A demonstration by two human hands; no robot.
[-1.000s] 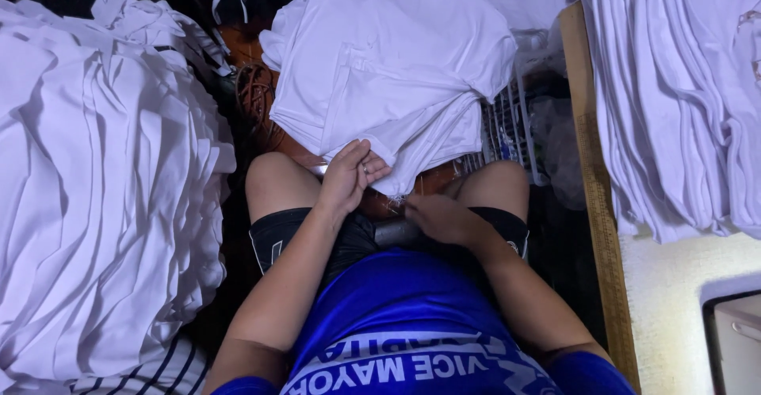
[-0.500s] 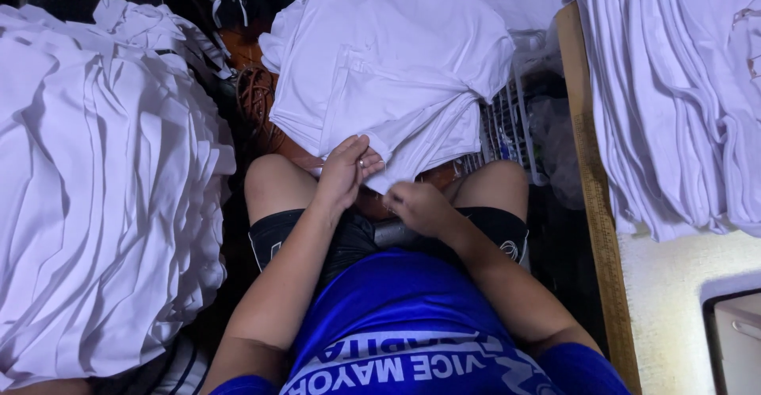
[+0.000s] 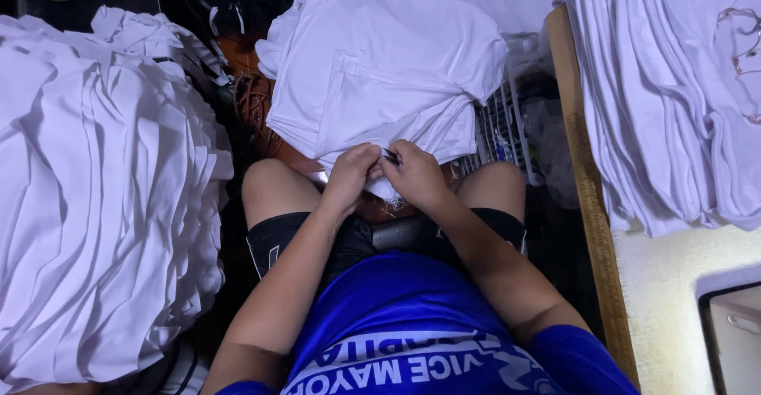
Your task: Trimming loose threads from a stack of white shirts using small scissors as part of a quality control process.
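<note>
- Left hand (image 3: 349,177) pinches the near hem of a white garment (image 3: 380,78), which lies folded on a pile just beyond the knees.
- Right hand (image 3: 416,175) is closed around a small dark tool (image 3: 391,156), touching the same hem.
- Tall stacks of white cloth (image 3: 95,205) crowd the left side.
- More white cloth (image 3: 674,86) overhangs a wooden edge (image 3: 587,181) on the right.
- A wire basket (image 3: 499,125) sits just behind the pile, leaving little free room.

Your left hand (image 3: 350,175) and right hand (image 3: 414,175) pinch the near edge of the white garment (image 3: 380,62) on the middle stack (a small dark tool (image 3: 391,156) shows between your fingers), above your knees.
</note>
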